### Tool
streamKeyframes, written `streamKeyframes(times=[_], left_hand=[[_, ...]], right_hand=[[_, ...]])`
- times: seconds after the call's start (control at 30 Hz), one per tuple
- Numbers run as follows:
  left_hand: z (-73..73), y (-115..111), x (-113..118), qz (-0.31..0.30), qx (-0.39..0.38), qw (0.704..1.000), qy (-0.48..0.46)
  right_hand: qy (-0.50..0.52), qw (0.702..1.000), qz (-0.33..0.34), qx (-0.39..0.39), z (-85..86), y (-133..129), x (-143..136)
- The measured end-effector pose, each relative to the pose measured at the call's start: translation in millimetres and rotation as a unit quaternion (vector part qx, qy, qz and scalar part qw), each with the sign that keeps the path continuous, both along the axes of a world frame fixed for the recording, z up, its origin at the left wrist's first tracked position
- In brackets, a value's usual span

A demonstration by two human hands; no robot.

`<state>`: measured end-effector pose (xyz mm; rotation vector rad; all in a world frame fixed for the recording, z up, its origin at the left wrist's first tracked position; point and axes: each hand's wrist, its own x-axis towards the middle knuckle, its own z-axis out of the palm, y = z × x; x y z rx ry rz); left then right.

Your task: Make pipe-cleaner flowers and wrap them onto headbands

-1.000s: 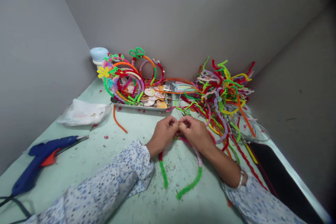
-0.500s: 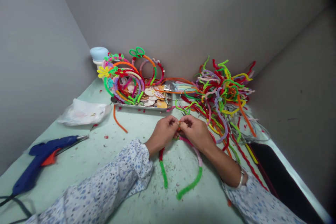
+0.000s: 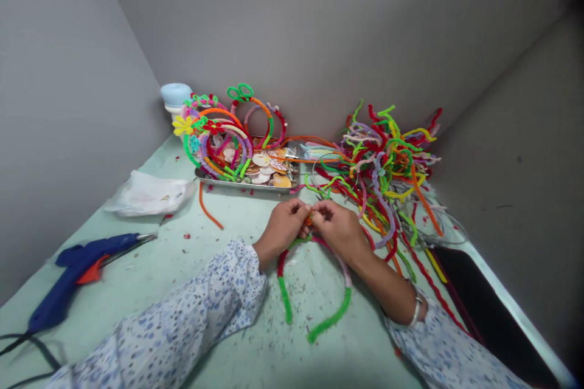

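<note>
My left hand (image 3: pixel 283 226) and my right hand (image 3: pixel 341 230) meet at the middle of the table, fingertips pinched together. Between them is a small bent piece of orange pipe cleaner (image 3: pixel 309 219), mostly covered by the fingers. Just below hangs a headband (image 3: pixel 332 325) wrapped in red, green, pink and lilac pipe cleaner, its two green ends pointing toward me. The top of that band runs under my hands, and whether the orange piece is joined to it I cannot tell.
A metal tray (image 3: pixel 246 187) holds shells and finished headbands (image 3: pixel 223 127). Right of it lies a tangle of pipe cleaners (image 3: pixel 387 152). On the left are a blue glue gun (image 3: pixel 77 279) and a white plastic bag (image 3: pixel 148 194). A dark flat object (image 3: pixel 488 310) lies at right.
The view has shifted slightly. My fingers have moved a little around the orange piece, and more of it shows now. The headband's top also shows more under my hands.
</note>
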<state>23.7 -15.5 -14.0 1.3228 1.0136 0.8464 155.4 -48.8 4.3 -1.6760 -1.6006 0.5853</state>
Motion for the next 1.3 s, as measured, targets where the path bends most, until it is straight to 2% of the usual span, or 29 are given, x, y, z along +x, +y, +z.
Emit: streamKeyframes(times=[0.33, 0.5, 0.63, 0.83, 1.03, 1.3], left_hand=[[2.9, -2.3, 1.9, 0.014, 0.029, 0.999, 0.042], [4.8, -2.8, 2.5, 0.010, 0.001, 1.000, 0.000], [7.7, -1.9, 1.4, 0.000, -0.049, 0.997, -0.057], [5.3, 0.5, 3.3, 0.007, -0.050, 0.997, -0.059], [2.5, 0.2, 3.3, 0.044, -0.041, 0.996, -0.063], [-0.7, 0.6, 1.9, 0.023, -0.022, 0.997, -0.071]], right_hand=[[0.037, 0.999, 0.002, -0.025, -6.6, 2.0, 2.3], [0.118, 0.992, 0.007, -0.047, -1.2, 3.5, 3.2], [0.231, 0.969, 0.011, -0.086, 2.5, 8.2, 7.5], [0.356, 0.929, -0.001, -0.106, -2.3, 13.0, 12.4], [0.338, 0.935, 0.020, -0.100, -5.2, 8.7, 11.5], [0.297, 0.949, 0.045, -0.094, -3.0, 7.1, 10.1]])
